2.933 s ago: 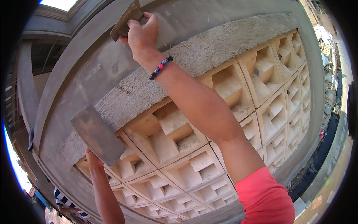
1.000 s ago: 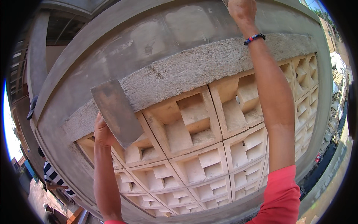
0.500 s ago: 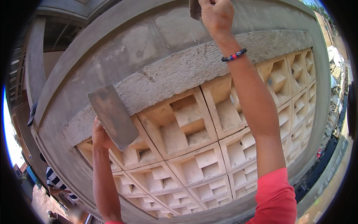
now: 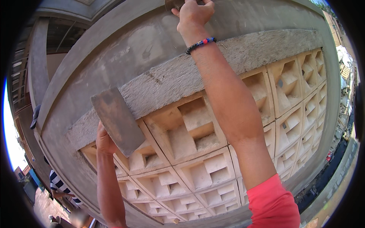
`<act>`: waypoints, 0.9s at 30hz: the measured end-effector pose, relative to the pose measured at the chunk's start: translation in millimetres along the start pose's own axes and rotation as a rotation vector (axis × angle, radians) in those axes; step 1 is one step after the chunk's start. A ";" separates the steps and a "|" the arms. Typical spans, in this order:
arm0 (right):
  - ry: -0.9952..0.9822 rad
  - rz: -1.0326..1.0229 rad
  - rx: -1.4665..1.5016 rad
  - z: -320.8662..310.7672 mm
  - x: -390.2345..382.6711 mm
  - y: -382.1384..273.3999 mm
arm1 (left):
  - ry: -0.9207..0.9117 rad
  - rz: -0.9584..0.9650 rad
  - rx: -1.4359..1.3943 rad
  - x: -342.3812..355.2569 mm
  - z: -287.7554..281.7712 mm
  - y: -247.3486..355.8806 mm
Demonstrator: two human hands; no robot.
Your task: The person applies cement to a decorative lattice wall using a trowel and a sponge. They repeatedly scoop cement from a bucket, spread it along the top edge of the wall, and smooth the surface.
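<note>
My left hand (image 4: 105,140) is closed behind a rectangular plastering trowel (image 4: 118,121), whose flat grey-brown blade faces me. The blade hides the grip and most of the fingers. At the top edge, my right hand (image 4: 194,17) reaches up to the smooth grey plastered wall (image 4: 156,32). It is closed on a flat dark plastering tool (image 4: 173,4), only partly in view and held close to the plaster. Below that hand runs a rough, lighter concrete band (image 4: 167,78).
Cream vent blocks (image 4: 197,125) with recessed openings fill the wall under the band. A raised curved moulding (image 4: 64,64) frames the wall. At lower left stands a person in a striped shirt (image 4: 61,184). A dark ditch (image 4: 323,182) and rubble lie along the right.
My right hand has moved left along the upper wall with its tool. My left hand and its trowel stay nearly in place; the whole view has shifted slightly.
</note>
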State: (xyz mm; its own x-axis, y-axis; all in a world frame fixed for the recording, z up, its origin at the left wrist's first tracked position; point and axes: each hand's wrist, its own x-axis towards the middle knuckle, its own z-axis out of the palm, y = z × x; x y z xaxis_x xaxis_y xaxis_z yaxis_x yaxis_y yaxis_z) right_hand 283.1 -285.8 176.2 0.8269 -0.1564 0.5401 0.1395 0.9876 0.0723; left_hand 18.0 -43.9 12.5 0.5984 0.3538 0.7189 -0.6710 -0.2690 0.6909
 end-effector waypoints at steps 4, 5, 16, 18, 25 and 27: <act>-0.200 -0.003 -0.056 -7.5 -34.3 30.3 | -0.015 -0.019 -0.006 1.1 1.0 3.3; -0.289 0.018 -0.088 -11.5 -36.7 28.9 | 0.013 -0.024 0.003 0.5 -0.2 3.7; 0.039 -1.117 -1.257 -127.3 204.0 -110.6 | 0.047 -0.012 -0.048 -2.7 -14.4 -1.8; 0.035 -1.148 -1.329 -125.2 225.8 -103.0 | 0.075 -0.004 -0.087 -4.6 -10.7 -3.8; -0.295 -1.225 -1.159 -65.4 149.6 -26.6 | 0.059 -0.003 -0.076 -2.1 -25.0 -6.3; -0.513 -1.093 -1.139 -40.3 93.0 -3.9 | 0.134 0.004 -0.047 -10.0 -37.5 -4.4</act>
State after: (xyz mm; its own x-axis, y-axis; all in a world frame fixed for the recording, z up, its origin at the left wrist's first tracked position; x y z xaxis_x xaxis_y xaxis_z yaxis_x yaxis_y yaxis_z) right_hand 381.4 -304.8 192.3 -0.1444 -0.4731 0.8691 0.9871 -0.1307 0.0929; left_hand -1.4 -12.7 -0.6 0.5339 0.4696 0.7032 -0.6950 -0.2300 0.6812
